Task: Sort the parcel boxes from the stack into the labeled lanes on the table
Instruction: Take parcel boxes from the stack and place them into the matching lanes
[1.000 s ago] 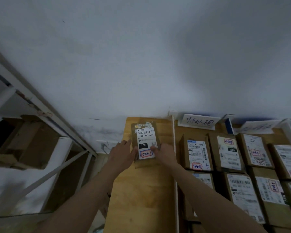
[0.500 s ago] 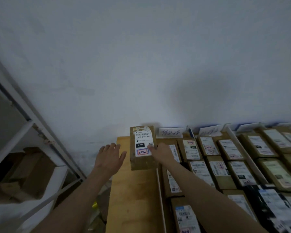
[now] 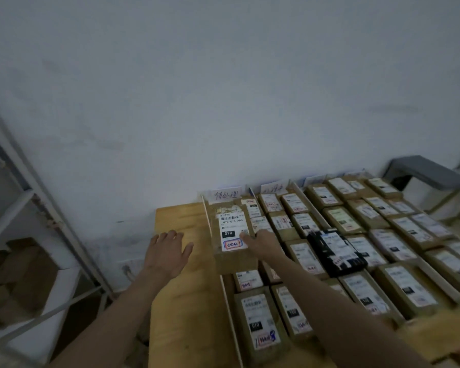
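The right hand (image 3: 263, 244) grips the box (image 3: 233, 236) over the lane's parcels, while the left hand (image 3: 166, 252) hovers with fingers spread above the bench (image 3: 186, 301).

So the table (image 3: 181, 301) sits against the far wall, with a shelf rack (image 3: 37, 208) off to its left. A thin divider (image 3: 225, 293) runs near to far, and parcels fill the lanes right of it. The parcel box (image 3: 233, 236) sits up on top of those, just right of the divider, with the lane sign (image 3: 225, 193) right behind it. Right hand (image 3: 263, 243) is on its right edge, left hand (image 3: 166, 252) is left of it over the table.
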